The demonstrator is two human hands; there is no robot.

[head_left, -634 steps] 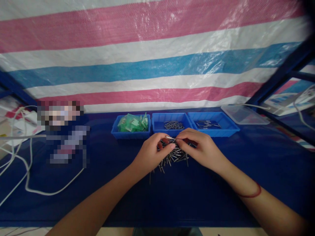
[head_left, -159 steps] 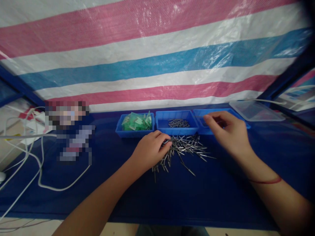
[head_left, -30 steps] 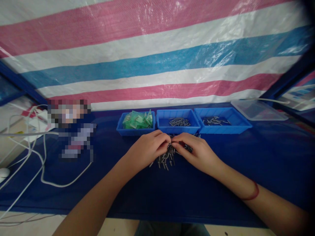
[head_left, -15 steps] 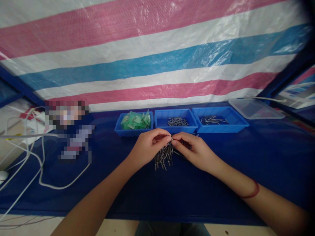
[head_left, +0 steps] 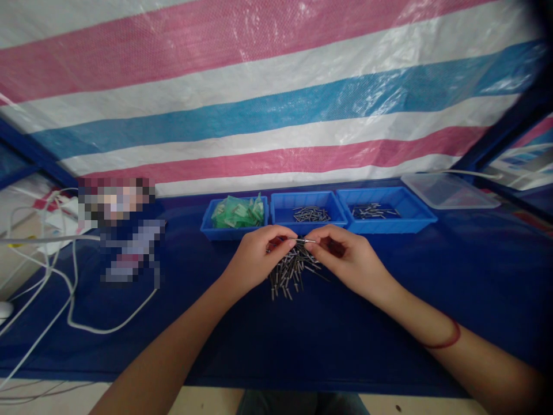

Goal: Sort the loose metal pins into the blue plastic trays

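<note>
A thin silvery rivet [head_left: 301,240] lies level between my two hands, gripped near both ends. My left hand [head_left: 263,253] pinches its left end between thumb and forefinger. The right end sits in the fingertips of my right hand [head_left: 345,253], also closed in a pinch. Below the fingers, a loose pile of rivets [head_left: 289,274] rests on the blue table, partly hidden by both hands. Behind it, a blue bin [head_left: 309,227] and a second blue bin [head_left: 391,226] to its right hold more small metal rivets.
A smaller blue bin [head_left: 233,233] holds green plastic packets [head_left: 238,212]. A clear lid [head_left: 449,191] lies at the back right. White cables [head_left: 73,300] run over the table's left side, near blurred-out items. A striped plastic sheet [head_left: 268,121] hangs behind.
My right hand has moved slightly right, away from my left fingertips. The rivet between them now shows along its length, and more of the pile is uncovered.
</note>
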